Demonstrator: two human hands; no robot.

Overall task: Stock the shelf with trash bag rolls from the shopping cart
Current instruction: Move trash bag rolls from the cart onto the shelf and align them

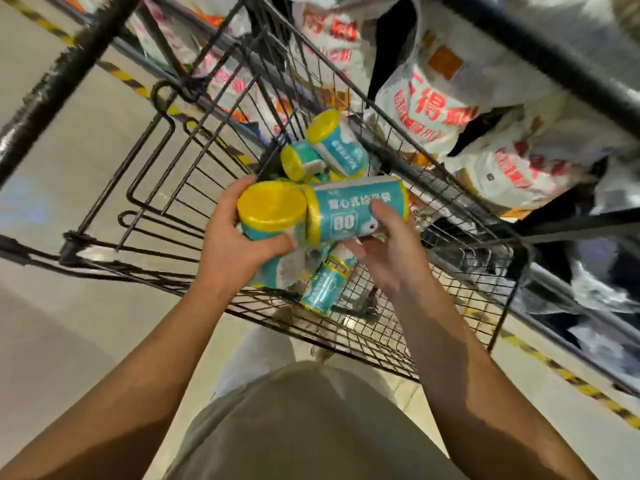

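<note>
We look down into a black wire cart, its handle and upper frame cut off by the top and left edges. Much of the picture is smeared by motion, so the print on most packaging cannot be read; only a large "80" shows clearly on one label.

Our left hand grips a teal roll with its yellow end turned towards us, fingers and thumb curled round its body; the lower part of this roll is hidden behind the hand. Our right hand holds a second roll lying crosswise, thumb over the label and fingers beneath, so the underside is out of sight. The two rolls touch, yellow end against yellow rim, above the cart's basket.

In the basket lie more rolls: two leaning together at the far side, near the wire wall, and one on the mesh floor just below our hands. Others seem to sit underneath, but the held rolls and hands cover them, and we cannot count them.

To the right, beyond the cart wall, shelves hold white bags with red print, blurred and partly cut off by the frame. Yellow-black tape marks the floor.
</note>
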